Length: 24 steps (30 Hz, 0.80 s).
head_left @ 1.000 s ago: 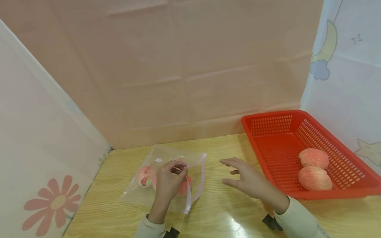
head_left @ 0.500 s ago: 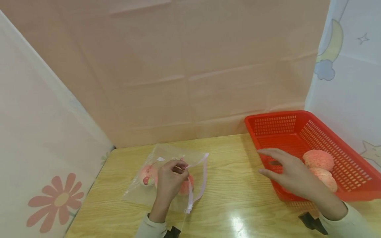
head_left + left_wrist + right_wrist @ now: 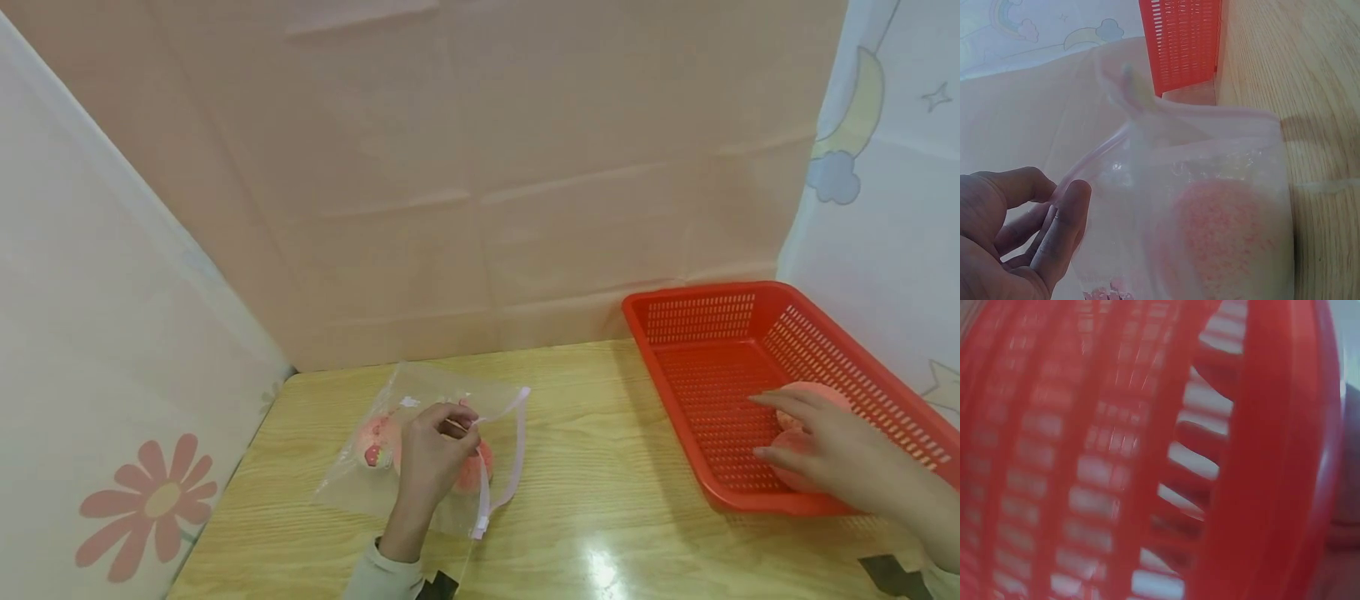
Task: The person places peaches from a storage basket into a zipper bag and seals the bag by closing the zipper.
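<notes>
A clear zip bag point(image 3: 442, 521) with a pink zip edge lies on the table, with round pink, speckled, peach-like things point(image 3: 1229, 234) inside. My left hand point(image 3: 435, 450) pinches the upper layer of its mouth between thumb and fingers, so the mouth gapes toward the right. In the red basket point(image 3: 716, 367), my right hand point(image 3: 840, 442) reaches over the near rim. Its fingers and thumb are spread above a pink peach-like ball point(image 3: 791, 454), partly hidden by the hand; another pink ball point(image 3: 817, 390) sits just behind. The basket's slotted wall point(image 3: 1260, 487) fills the right wrist view.
The wooden table point(image 3: 585, 433) stretches between bag and basket. A peach-coloured sheet point(image 3: 450, 183) hangs at the back, and patterned sheets stand at the left point(image 3: 97, 333) and right point(image 3: 915, 233).
My right hand has moved right, from beside the bag to over the pink balls in the basket. The left hand keeps its pinch on the bag. The head view has shifted slightly.
</notes>
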### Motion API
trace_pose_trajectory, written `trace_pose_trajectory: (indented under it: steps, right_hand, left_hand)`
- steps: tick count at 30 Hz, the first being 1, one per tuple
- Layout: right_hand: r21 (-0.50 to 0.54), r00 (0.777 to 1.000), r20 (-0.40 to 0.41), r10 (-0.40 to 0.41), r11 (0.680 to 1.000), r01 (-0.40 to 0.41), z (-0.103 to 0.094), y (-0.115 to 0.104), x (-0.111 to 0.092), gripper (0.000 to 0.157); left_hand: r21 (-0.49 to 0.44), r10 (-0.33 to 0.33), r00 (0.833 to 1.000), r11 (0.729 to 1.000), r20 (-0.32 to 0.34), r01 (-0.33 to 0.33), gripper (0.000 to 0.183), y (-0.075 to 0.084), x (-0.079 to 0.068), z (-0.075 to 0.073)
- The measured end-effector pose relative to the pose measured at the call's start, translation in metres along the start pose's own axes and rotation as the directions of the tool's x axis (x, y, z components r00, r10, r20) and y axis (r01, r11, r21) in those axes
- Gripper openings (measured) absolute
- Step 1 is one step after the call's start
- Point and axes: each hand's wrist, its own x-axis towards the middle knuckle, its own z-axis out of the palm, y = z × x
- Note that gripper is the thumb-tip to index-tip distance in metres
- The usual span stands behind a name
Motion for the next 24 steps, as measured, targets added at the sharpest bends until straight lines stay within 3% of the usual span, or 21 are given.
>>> trace_pose_trajectory:
  steps: [2, 5, 8, 12, 18, 23, 24]
  right_hand:
    - [-0.055, 0.999, -0.039, -0.038, 0.998, 0.036, 0.001, 0.012, -0.002, 0.058]
    - [-0.113, 0.999, -0.035, -0.035, 0.993, 0.031, -0.002, 0.024, -0.003, 0.058]
    - [-0.144, 0.999, 0.048, 0.02, 0.99, -0.013, -0.008, 0.031, -0.003, 0.063]
    - [-0.144, 0.982, 0.163, 0.097, 0.987, -0.074, -0.012, 0.036, -0.001, 0.064]
    - [-0.164, 0.969, 0.202, 0.143, 0.98, -0.11, -0.01, 0.043, 0.0, 0.072]
    - [-0.099, 0.956, 0.241, 0.168, 0.984, -0.148, -0.007, 0.048, 0.002, 0.075]
    - [-0.024, 0.939, 0.281, 0.198, 0.98, -0.2, -0.008, 0.048, 0.002, 0.072]
  left_hand:
    - [0.006, 0.004, 1.0, 1.0, -0.002, -0.004, 0.011, 0.0, 0.001, 0.0]
    - [0.014, 0.006, 1.0, 1.0, -0.007, -0.006, 0.012, 0.0, 0.001, 0.0]
    - [0.008, 0.009, 1.0, 1.0, -0.009, -0.009, 0.011, 0.0, 0.001, -0.001]
    - [-0.01, 0.01, 1.0, 1.0, -0.008, -0.01, 0.01, 0.0, 0.0, 0.0]
    - [-0.011, 0.001, 1.0, 1.0, 0.002, -0.001, 0.009, -0.001, 0.0, 0.002]
    - [0.003, 0.001, 1.0, 1.0, 0.004, -0.001, 0.009, -0.002, 0.001, 0.002]
    - [0.002, 0.001, 1.0, 1.0, 0.005, -0.001, 0.009, -0.002, 0.001, 0.002]
